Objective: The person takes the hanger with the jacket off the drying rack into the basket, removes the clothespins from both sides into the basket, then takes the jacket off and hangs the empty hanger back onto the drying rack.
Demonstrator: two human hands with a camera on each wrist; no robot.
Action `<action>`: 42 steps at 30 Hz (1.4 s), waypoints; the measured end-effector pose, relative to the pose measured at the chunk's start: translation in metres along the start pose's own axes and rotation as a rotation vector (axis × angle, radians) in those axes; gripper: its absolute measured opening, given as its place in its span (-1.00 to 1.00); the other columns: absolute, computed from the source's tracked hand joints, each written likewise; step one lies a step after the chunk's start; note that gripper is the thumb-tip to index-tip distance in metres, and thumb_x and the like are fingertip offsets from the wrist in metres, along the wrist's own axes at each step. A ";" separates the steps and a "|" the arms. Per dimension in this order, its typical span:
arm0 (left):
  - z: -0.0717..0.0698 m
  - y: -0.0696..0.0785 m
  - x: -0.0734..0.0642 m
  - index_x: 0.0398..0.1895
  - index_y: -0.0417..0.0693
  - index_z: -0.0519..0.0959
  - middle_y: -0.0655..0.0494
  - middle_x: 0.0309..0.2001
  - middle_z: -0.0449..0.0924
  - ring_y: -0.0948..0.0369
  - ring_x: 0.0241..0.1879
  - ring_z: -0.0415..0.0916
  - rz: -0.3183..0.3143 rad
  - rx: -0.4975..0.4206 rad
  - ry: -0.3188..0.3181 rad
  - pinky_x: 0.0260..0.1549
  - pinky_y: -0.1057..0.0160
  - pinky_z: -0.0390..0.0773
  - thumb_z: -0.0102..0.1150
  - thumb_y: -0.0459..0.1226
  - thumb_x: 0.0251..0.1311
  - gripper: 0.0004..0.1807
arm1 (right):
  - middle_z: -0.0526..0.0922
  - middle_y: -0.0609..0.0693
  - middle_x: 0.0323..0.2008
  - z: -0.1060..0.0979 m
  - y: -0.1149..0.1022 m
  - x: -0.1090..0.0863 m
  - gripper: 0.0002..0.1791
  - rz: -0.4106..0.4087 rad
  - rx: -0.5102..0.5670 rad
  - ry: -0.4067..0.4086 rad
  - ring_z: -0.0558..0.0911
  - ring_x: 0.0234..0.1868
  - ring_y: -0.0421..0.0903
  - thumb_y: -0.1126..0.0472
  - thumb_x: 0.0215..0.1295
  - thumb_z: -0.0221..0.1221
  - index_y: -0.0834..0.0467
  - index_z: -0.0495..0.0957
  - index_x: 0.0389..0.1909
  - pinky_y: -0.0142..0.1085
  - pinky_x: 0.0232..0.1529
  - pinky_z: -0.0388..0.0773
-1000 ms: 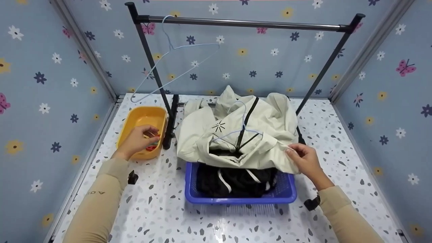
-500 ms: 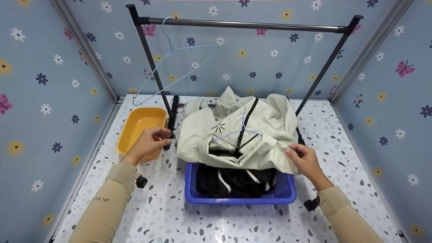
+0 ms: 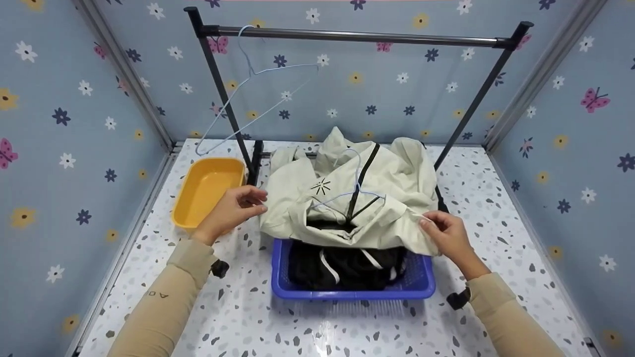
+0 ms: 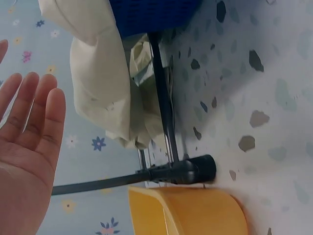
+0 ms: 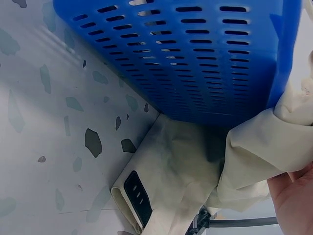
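The right hand [image 3: 451, 240] pinches the crumpled, cream, black-zipped fabric jacket [image 3: 392, 171] lying between both hands' fingers, likely light and limp, best held by its shoulders; the left hand [image 3: 232, 212], thumb and fingers apart, holds nothing.

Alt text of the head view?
The right hand pinches one side of a pale jacket over a blue basket, a hanger at its neck; the left hand is near the other. A yellow tub sits left; a black rack behind holds another hanger.

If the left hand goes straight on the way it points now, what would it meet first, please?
Probably the pale jacket ahead of the left hand, though the depth between them is hard to judge.
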State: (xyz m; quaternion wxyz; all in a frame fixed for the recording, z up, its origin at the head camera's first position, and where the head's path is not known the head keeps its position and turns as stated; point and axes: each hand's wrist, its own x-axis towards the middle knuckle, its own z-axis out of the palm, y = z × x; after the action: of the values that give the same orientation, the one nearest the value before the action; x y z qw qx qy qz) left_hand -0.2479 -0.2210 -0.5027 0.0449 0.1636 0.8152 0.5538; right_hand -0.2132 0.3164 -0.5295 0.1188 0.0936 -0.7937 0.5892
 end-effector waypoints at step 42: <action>0.040 0.008 0.009 -0.06 -0.25 0.81 -0.13 -0.19 0.81 0.33 -0.24 0.59 0.114 0.152 -0.183 -0.13 0.37 0.60 0.41 -0.40 0.34 -0.84 | 0.79 -0.15 -0.28 -0.017 -0.039 0.030 -0.81 -0.148 -0.137 -0.097 0.67 -0.33 -0.37 0.55 0.29 0.35 0.48 0.74 -0.08 -0.56 -0.26 0.59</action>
State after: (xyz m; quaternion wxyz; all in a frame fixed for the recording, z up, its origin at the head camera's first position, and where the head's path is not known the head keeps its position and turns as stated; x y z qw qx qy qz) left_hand -0.2446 -0.1803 -0.5101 0.0751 0.2626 0.8366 0.4748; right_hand -0.2287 0.3210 -0.4802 0.1296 0.1718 -0.8279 0.5179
